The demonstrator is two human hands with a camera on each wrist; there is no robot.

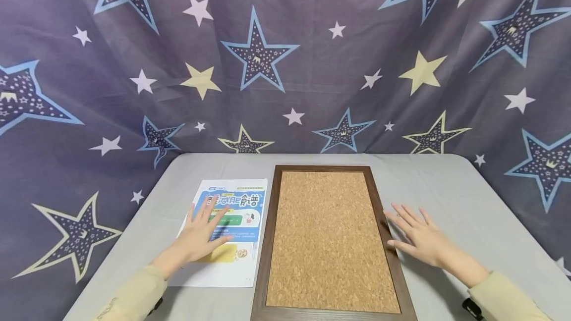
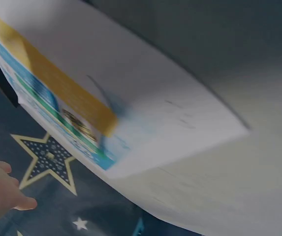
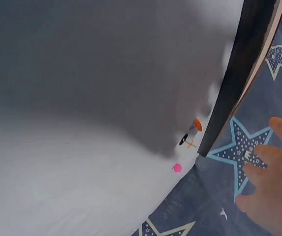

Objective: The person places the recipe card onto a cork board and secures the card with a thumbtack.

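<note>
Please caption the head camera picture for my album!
Left grip over a printed sheet, right grip by a framed corkboard, starry cloth behind.

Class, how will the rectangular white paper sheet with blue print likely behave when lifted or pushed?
The printed white paper sheet would probably flop, looking thin; pushed, it might slide, lying flat on the smooth-looking grey tabletop.

Rectangular tan cork panel [image 1: 332, 241]: granular, rough-looking, matt. Dark brown rectangular frame [image 1: 265, 261]: wood or wood-effect, faint grain, low sheen. White rectangular sheet with blue, green and yellow print [image 1: 232, 274]: thin paper, smooth. Light grey table covering [image 1: 468, 192]: cloth-like, matt. Dark purple-grey star-printed curtain [image 1: 312, 100]: matt cloth, softly creased. Small round pink piece [image 3: 177, 168]: plastic-looking; gloss indeterminable.
</note>
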